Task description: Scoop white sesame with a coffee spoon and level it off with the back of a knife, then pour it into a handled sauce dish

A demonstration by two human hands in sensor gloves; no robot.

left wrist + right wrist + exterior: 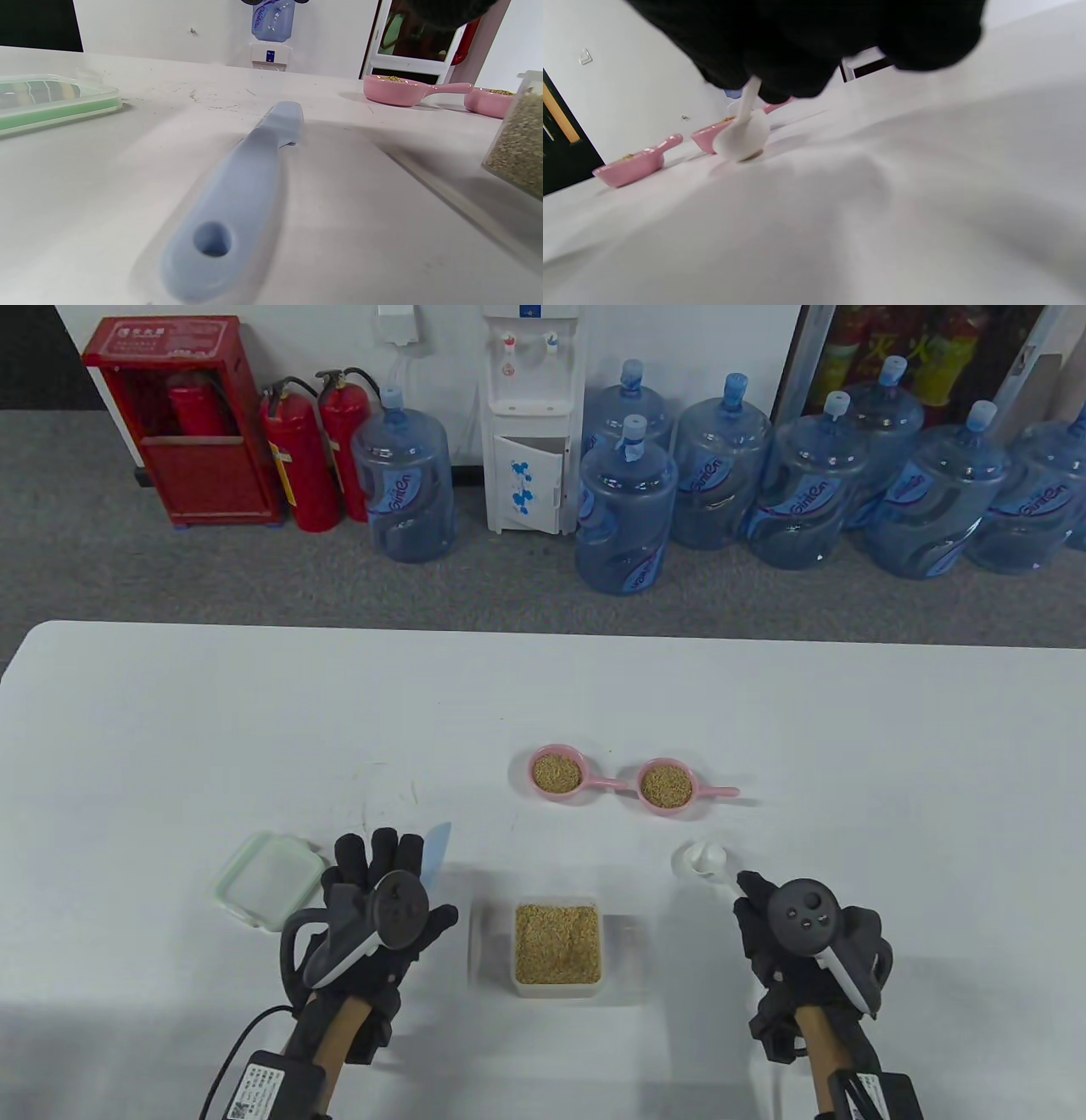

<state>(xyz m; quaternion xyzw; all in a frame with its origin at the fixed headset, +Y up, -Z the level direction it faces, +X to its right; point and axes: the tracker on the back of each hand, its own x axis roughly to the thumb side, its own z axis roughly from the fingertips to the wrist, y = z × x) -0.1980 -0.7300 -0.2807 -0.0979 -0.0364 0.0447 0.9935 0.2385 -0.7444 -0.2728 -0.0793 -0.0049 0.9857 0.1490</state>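
Observation:
A light blue knife [237, 190] lies flat on the table, its blade tip [437, 848] showing past my left hand [382, 857]. That hand hovers over the handle with fingers straight, not around it. My right hand [751, 891] pinches the handle of the white coffee spoon [700, 858], whose bowl [742, 137] rests on the table. A clear box of sesame [557, 943] stands between my hands. Beyond it sit two pink handled sauce dishes [556, 772] [666, 785], both holding sesame.
A clear lid with a green rim [267, 878] lies left of my left hand. The white table [212, 712] stretches far to both sides. Water bottles and fire extinguishers stand on the floor behind it.

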